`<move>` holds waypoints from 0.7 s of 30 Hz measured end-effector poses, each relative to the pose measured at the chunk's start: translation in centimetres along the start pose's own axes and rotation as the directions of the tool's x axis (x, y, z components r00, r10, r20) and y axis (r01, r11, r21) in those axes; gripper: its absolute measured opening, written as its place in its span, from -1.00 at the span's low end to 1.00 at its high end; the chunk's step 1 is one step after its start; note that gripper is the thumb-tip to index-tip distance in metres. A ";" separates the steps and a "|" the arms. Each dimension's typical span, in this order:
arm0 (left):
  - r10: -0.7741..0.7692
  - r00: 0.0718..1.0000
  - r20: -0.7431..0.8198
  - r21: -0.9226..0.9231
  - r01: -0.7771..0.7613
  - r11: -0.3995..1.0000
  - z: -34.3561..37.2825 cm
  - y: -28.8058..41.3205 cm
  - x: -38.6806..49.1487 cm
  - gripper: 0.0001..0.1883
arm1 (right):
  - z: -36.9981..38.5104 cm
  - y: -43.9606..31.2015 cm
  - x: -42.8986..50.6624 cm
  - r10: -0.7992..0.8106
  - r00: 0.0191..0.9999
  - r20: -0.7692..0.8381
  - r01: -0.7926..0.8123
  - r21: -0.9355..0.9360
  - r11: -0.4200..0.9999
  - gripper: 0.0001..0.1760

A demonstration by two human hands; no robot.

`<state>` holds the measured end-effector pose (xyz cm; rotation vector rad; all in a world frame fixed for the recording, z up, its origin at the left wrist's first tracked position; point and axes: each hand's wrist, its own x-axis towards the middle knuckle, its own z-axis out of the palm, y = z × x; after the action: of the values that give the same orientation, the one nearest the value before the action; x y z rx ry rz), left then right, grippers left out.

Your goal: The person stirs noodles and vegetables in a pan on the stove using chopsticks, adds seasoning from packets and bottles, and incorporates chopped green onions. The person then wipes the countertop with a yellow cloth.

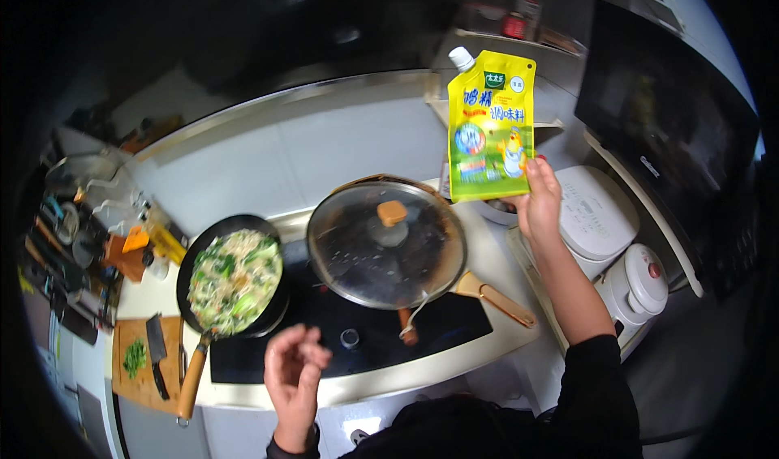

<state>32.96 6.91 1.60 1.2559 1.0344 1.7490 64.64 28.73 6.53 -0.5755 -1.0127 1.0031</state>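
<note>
My right hand (540, 200) grips the lower right edge of a yellow-green seasoning pouch (487, 170), which has a white screw cap at its top left corner and a cartoon chick on its front. The pouch is held up above the back right of the counter. Over the front edge of the black cooktop (438, 325), my left hand (296, 361) hangs with curled, parted fingers and nothing in it. To its upper left sits a dark frying pan (193, 314), filled with noodles and leafy greens (237, 279). A glass lid (341, 246) with a wooden knob covers the larger pan on the right.
A cutting board (122, 389) at left bears a cleaver (156, 343) and chopped greens (134, 357). The frying pan's wooden handle (193, 380) juts over the counter's front edge. White appliances (596, 209) stand at right, below a microwave (663, 124). Bottles (164, 243) crowd the left corner.
</note>
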 end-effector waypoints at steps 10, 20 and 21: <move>0.132 0.988 0.079 0.030 -0.135 0.990 -5.9 6.6 -1.3 -0.48 | 9.9 -0.6 -19.1 0.335 0.820 0.464 -0.026 -0.555 0.832 -0.89; 0.162 0.984 0.068 0.075 -0.167 0.983 -8.3 5.6 -5.0 -0.64 | 11.1 4.1 -28.0 0.475 0.605 0.639 -0.582 -0.053 0.811 -0.10; 0.173 0.982 0.072 0.056 -0.178 0.983 -8.1 5.6 -5.1 -0.64 | 11.2 4.2 -28.5 0.574 0.608 0.549 -0.655 -0.063 0.753 -0.11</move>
<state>25.84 -1.42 3.22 1.4733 0.9712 1.8047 48.06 4.77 -3.82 -0.5403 -1.2472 1.9384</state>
